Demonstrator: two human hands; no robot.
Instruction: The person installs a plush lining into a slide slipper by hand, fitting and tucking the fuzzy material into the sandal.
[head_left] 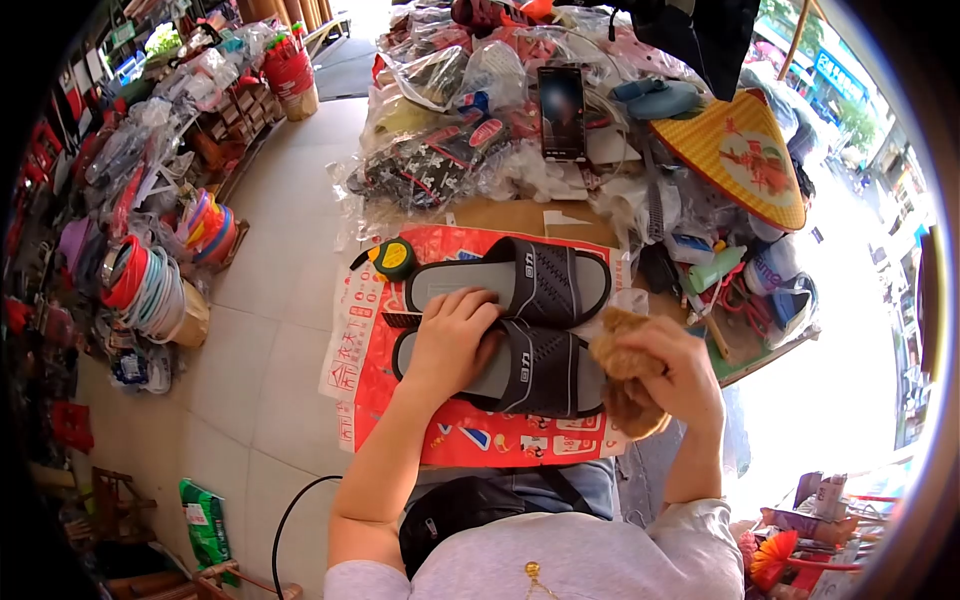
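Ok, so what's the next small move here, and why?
Probably wipe the nearer sandal's toe with the brown cloth: the right hand already holds it beside that toe, while the left hand lies over the footbed.

Pale grey short-sleeved top (590,560), gold-coloured pendant (533,569), black zipped waist bag (460,518), blue trousers (594,490)

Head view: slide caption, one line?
Left hand on dark slide sandals, right hand holding a fuzzy brown cloth beside them.
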